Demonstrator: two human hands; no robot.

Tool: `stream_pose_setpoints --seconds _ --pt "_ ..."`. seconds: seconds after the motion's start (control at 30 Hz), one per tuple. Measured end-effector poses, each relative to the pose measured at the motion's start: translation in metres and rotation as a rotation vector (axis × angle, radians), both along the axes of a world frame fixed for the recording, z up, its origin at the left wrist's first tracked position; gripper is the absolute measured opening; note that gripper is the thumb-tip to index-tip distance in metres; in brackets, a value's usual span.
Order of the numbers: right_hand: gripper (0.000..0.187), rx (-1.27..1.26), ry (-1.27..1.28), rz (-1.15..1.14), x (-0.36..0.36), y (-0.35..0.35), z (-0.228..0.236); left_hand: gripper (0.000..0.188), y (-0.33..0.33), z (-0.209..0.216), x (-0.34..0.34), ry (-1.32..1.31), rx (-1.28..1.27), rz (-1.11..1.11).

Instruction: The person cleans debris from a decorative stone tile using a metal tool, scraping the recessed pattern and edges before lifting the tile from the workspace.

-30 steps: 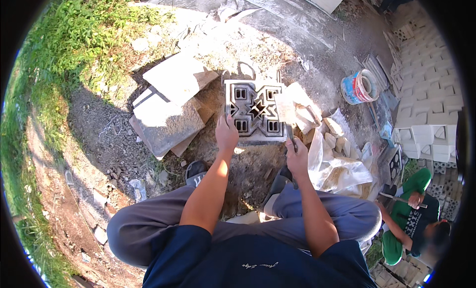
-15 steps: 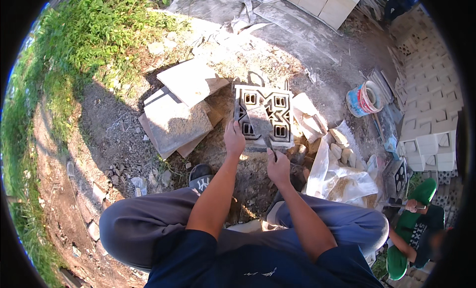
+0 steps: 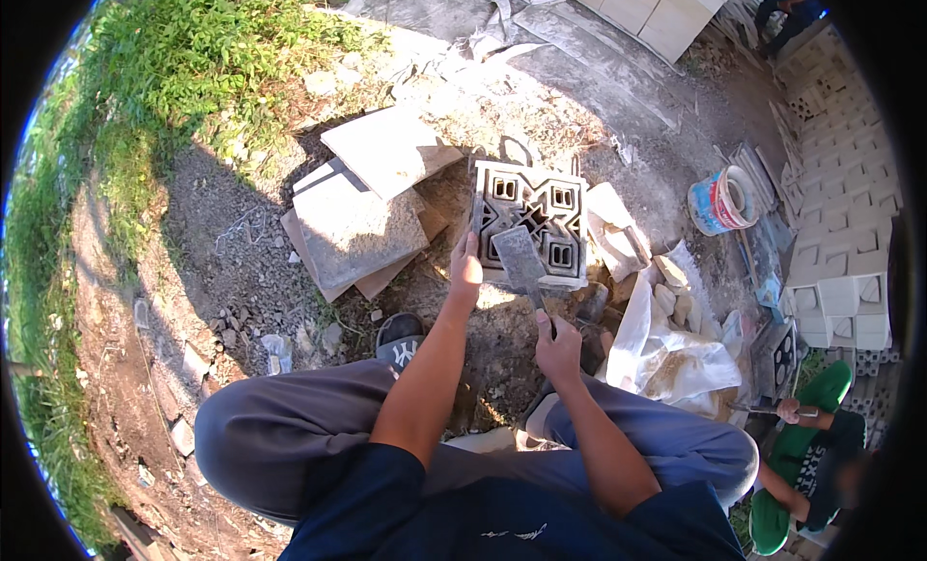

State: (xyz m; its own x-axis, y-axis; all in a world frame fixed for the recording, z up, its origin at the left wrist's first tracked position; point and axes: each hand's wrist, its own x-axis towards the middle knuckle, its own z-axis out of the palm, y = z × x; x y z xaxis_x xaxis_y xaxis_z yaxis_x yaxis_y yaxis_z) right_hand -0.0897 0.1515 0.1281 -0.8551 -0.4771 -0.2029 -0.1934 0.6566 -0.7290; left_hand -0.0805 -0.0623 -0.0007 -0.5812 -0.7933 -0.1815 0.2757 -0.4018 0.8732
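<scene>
In front of me lies a square patterned block mould (image 3: 575, 223) with geometric slots and openings. My left hand (image 3: 466, 271) grips its left edge near the lower corner, and its fingers are partly hidden behind the rim. In my right hand (image 3: 558, 350) is a trowel (image 3: 520, 256) with a flat rectangular grey blade. The handle is wrapped by my fingers, and the blade is over the lower middle of the mould. Whether the blade touches the mould I cannot tell.
Flat slabs (image 3: 357, 238) are stacked to the left. On the right are stones, a white plastic sack (image 3: 666, 363) and a paint bucket (image 3: 716, 206). Patterned blocks (image 3: 830, 213) stand piled at far right. A co-worker in green trousers (image 3: 816, 406) sits at lower right, holding a tool.
The trowel blade has moved down across the mould toward me, with my right hand drawn back. My left hand remains at the mould's left edge. The whole view has shifted slightly.
</scene>
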Motion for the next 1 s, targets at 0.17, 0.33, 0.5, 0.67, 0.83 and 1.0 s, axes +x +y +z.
stream_pose_setpoints --seconds 0.17,0.33,0.5,0.67,0.83,1.0 --pt "0.045 0.106 0.142 0.007 -0.009 -0.003 -0.012 0.044 -0.001 -0.001 0.0 -0.046 -0.024 -0.002" --pt "0.045 -0.046 0.066 0.016 -0.022 -0.035 0.002 0.043 0.002 0.005 0.004 -0.006 0.07 -0.059" --pt "0.048 0.005 0.088 0.046 -0.033 -0.051 -0.001 0.043 0.001 0.012 0.003 -0.028 0.106 -0.034" --pt "0.048 0.103 0.003 0.02 -0.037 -0.059 -0.014 0.044 0.006 0.012 -0.001 -0.037 0.126 -0.008" --pt "0.051 -0.051 0.096 0.037 -0.046 -0.079 -0.013 0.043 0.004 0.012 0.003 -0.057 0.166 0.01" --pt "0.051 -0.024 -0.001 -0.013 -0.057 -0.102 -0.012 0.046 0.002 0.015 0.004 -0.089 0.143 -0.021"
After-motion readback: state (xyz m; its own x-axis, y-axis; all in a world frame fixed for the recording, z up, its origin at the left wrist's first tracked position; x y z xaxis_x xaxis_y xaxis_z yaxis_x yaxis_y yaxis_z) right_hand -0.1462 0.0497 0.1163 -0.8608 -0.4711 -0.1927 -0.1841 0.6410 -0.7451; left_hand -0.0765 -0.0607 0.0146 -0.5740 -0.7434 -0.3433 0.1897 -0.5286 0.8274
